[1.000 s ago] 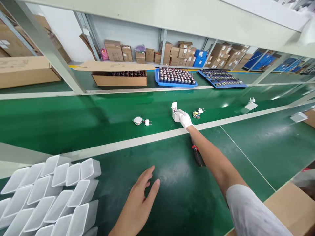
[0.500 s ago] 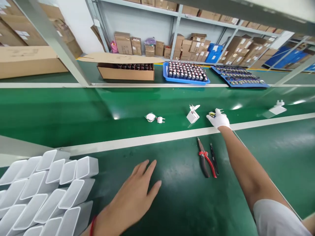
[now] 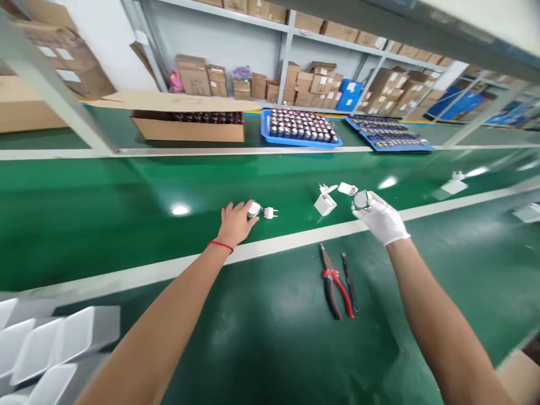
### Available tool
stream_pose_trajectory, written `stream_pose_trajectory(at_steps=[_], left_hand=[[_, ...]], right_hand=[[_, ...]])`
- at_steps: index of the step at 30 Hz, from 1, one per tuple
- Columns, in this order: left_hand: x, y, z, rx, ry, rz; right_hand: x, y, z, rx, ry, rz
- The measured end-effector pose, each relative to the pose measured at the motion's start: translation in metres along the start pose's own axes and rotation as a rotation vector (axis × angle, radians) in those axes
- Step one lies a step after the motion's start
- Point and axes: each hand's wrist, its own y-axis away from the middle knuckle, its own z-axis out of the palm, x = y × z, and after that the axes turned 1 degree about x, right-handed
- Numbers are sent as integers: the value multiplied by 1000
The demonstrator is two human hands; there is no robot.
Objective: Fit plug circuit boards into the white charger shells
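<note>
My bare left hand [image 3: 234, 225], a red string on its wrist, has thumb and fingers around a small white-faced part [image 3: 254, 209] lying on the green belt. A white two-pin plug [image 3: 270, 213] sits at that part's right, apparently wired to it. In a white glove, my right hand [image 3: 382, 220] pinches a round, pale-faced electronic part [image 3: 361, 200] with yellow at its edge. A white plug piece [image 3: 347, 189] hangs off its left side. Between the hands stands an open white charger housing [image 3: 325, 205] with a plug piece on top.
Red-and-black pliers [image 3: 336, 287] and dark tweezers [image 3: 350, 284] lie on the near bench. White plastic housings [image 3: 63, 343] are grouped at lower left. Another white housing [image 3: 454, 185] stands farther right. Behind the belt are a carton [image 3: 189, 132], a blue tray [image 3: 295, 140] and a blue board [image 3: 400, 147] of parts.
My left hand has reached forward from the near bench to the white-faced part on the belt. My right hand has lifted its electronic part and turned the pale face into view.
</note>
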Motion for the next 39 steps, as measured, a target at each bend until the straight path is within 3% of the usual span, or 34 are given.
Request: stream_pose_trajectory(at_steps=[4, 6, 8, 10, 13, 16, 19, 23, 26, 29, 32, 36, 39], left_hand=[[16, -12, 6, 52, 55, 64], [25, -4, -2, 80, 77, 79], [31, 19, -16, 100, 92, 88], [34, 56, -33, 87, 98, 107], [35, 130, -51, 0, 86, 164], [35, 200, -54, -80, 39, 151], [29, 247, -55, -120, -16, 77], [-6, 298, -87, -103, -66, 6], [-38, 346, -121, 49, -233, -58], [-56, 386, -134, 95, -347, -89], [-57, 397, -128, 167, -385, -106], [-45, 380, -122, 196, -411, -156], [-29, 365, -115, 243, -300, -69]], right_hand=[[-21, 71, -8, -242, -345, -64], [-31, 103, -5, -382, -534, -59], [-38, 129, 2, -461, -607, -39], [-44, 151, 12, -515, -606, -37], [-50, 183, 33, -617, -597, -52], [-56, 219, 58, -735, -617, -36], [-62, 255, 83, -820, -646, 11], [-63, 293, 106, -830, -577, 38], [-60, 311, 115, -867, -516, 44], [-58, 325, 125, -923, -509, 77], [-60, 336, 138, -927, -503, 97], [-61, 346, 150, -919, -455, 78], [-58, 348, 151, -896, -466, 65]])
